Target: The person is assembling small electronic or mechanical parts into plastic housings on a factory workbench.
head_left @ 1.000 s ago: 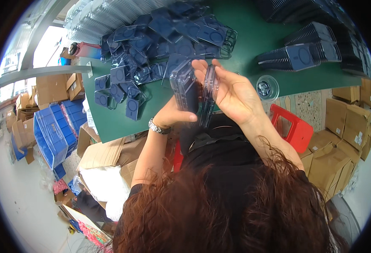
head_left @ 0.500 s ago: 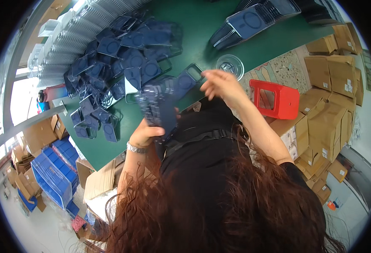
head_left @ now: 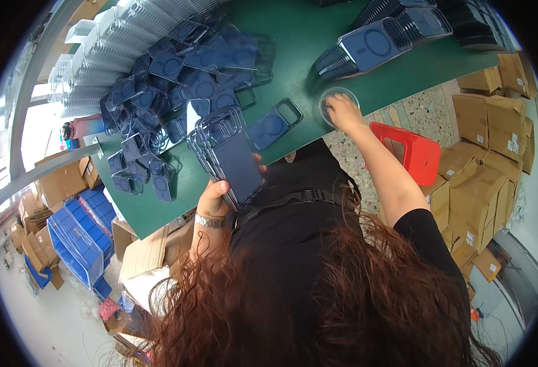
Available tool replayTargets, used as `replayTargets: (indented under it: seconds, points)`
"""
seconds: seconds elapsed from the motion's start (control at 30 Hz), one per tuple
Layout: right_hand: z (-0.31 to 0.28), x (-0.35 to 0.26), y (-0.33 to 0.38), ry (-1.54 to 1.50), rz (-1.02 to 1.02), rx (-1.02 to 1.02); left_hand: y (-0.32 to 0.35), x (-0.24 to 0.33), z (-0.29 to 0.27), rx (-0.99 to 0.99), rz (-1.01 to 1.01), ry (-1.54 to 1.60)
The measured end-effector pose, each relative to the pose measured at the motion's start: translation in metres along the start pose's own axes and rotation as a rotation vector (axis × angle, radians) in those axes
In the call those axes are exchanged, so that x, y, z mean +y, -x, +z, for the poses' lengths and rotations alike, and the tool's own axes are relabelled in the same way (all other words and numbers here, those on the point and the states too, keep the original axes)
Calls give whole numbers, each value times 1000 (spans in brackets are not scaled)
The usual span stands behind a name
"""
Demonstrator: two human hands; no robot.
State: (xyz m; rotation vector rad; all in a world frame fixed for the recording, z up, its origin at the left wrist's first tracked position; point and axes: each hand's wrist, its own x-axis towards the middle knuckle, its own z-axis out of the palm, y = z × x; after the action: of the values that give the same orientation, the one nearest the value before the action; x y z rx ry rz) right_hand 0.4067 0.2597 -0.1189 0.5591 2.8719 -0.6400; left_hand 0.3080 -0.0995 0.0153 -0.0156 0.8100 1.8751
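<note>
My left hand (head_left: 214, 194) grips a stack of clear phone cases with dark blue inserts (head_left: 229, 156), held just above the near edge of the green table (head_left: 293, 37). My right hand (head_left: 344, 112) reaches into a small round clear dish (head_left: 336, 98) at the table's near edge, fingertips bent inside it. One single blue case (head_left: 274, 124) lies flat on the table between my hands. A big heap of loose blue cases (head_left: 177, 79) covers the table to the left.
Another stack of blue cases (head_left: 367, 49) and dark trays (head_left: 477, 24) lie at the far right. Rows of clear trays (head_left: 116, 43) line the table's left end. A red stool (head_left: 409, 153), cardboard boxes (head_left: 489, 159) and blue crates (head_left: 76, 241) stand on the floor.
My right hand let go of the case stack and moved right into the round dish. The left hand keeps the stack, now lower. One case now lies on the table.
</note>
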Motion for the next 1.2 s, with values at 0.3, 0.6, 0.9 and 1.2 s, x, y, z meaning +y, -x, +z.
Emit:
replayTargets:
  seconds: [0.3,0.6,0.9,1.2]
  points:
    - [-13,6,2,-202,-12,113,-14,9,6,45,67,22]
    - [-103,-161,34,-1251,17,136,-45,14,61,-18,117,-81]
    - [-102,-189,50,-995,-166,270,-26,16,65,25,99,-97]
    - [-120,-199,64,-1153,144,-7,-19,12,72,46,204,-155]
